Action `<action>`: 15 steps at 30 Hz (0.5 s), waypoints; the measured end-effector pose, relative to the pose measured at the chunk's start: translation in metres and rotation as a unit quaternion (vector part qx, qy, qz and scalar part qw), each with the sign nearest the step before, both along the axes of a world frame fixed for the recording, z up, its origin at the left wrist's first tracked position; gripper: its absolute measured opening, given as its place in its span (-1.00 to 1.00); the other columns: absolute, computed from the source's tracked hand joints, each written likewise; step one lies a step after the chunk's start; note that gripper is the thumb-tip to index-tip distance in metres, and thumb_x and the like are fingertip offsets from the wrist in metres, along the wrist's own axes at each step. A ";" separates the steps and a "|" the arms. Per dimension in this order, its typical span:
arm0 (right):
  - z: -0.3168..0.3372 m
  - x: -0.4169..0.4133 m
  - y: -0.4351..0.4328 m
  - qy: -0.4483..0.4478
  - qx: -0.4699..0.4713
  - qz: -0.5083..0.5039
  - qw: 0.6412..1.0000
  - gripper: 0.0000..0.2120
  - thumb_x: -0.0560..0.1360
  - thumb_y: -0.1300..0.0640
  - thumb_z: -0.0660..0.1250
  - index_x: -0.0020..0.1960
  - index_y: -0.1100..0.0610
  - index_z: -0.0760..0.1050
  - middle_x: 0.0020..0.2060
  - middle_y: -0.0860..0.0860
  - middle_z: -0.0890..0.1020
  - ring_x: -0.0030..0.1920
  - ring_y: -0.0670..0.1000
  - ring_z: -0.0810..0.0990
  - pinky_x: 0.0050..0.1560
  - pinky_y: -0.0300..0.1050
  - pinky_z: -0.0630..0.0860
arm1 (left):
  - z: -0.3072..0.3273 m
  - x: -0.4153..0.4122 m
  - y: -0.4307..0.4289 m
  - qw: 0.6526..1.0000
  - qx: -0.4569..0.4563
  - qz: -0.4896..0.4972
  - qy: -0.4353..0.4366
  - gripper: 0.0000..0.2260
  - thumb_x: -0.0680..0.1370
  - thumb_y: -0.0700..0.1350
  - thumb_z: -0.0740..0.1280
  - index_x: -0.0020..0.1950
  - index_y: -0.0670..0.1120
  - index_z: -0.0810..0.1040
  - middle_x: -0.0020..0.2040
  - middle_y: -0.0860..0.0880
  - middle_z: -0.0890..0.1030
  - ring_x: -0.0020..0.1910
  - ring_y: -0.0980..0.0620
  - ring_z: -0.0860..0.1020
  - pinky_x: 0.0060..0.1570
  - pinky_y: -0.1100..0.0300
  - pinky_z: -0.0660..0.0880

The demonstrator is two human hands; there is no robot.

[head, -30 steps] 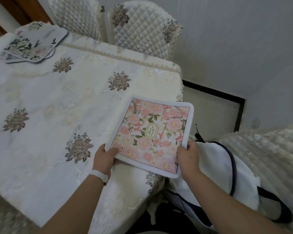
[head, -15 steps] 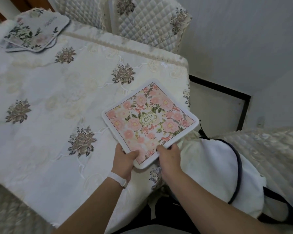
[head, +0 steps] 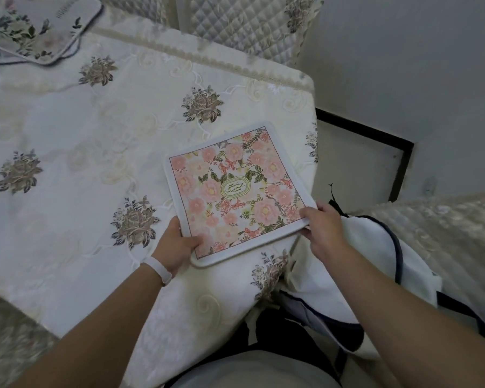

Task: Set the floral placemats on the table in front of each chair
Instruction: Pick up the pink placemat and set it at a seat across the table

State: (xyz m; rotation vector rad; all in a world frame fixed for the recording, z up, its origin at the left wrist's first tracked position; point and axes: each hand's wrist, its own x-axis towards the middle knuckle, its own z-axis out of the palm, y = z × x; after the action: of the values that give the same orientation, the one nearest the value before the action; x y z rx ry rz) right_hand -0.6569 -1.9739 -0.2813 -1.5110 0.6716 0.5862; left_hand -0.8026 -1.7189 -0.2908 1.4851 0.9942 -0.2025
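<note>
Both hands hold the pink flower placemat (head: 233, 193) flat on the near right corner of the table (head: 95, 141), left hand (head: 177, 243) pinching its near corner, right hand (head: 324, 225) its right corner; the middle writing is too small to read.

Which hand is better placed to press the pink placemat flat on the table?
Left. The left hand grips the pink floral placemat over the tablecloth; the right hand holds the corner by the table's edge.
</note>
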 end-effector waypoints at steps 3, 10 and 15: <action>-0.004 -0.017 -0.005 0.003 -0.012 0.025 1.000 -0.81 0.47 0.40 0.28 0.02 0.19 0.50 -0.07 0.10 0.62 -0.12 0.11 0.62 0.00 0.19 0.60 | 0.002 0.013 0.011 0.999 0.037 -0.018 -0.008 -0.65 0.47 -0.40 0.35 0.16 -0.07 0.45 -0.02 -0.16 0.62 -0.04 -0.21 0.62 -0.07 -0.10 0.59; -0.019 -0.077 -0.012 0.043 -0.035 0.022 0.998 -0.88 0.47 0.36 0.32 -0.01 0.24 0.46 -0.09 0.17 0.55 -0.19 0.11 0.56 -0.16 0.09 0.60 | 0.003 0.045 0.020 0.990 0.141 -0.006 -0.016 -0.69 0.48 -0.30 0.35 0.17 -0.04 0.46 -0.01 -0.17 0.62 -0.22 -0.13 0.58 -0.20 0.02 0.58; -0.027 -0.100 -0.013 0.042 -0.070 0.046 0.996 -0.88 0.44 0.28 0.38 -0.08 0.22 0.45 -0.14 0.20 0.55 -0.23 0.13 0.53 -0.21 0.05 0.52 | 0.000 0.046 0.024 0.978 0.199 -0.069 -0.008 -0.73 0.48 -0.22 0.34 0.15 -0.01 0.47 -0.09 -0.14 0.62 -0.25 -0.13 0.58 -0.26 0.07 0.54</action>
State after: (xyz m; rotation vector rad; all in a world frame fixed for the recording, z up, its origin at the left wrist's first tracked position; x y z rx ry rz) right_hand -0.7566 -1.9872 -0.3079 -1.6609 0.7231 0.6884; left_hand -0.7562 -1.6944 -0.2913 1.9203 0.9551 -0.0931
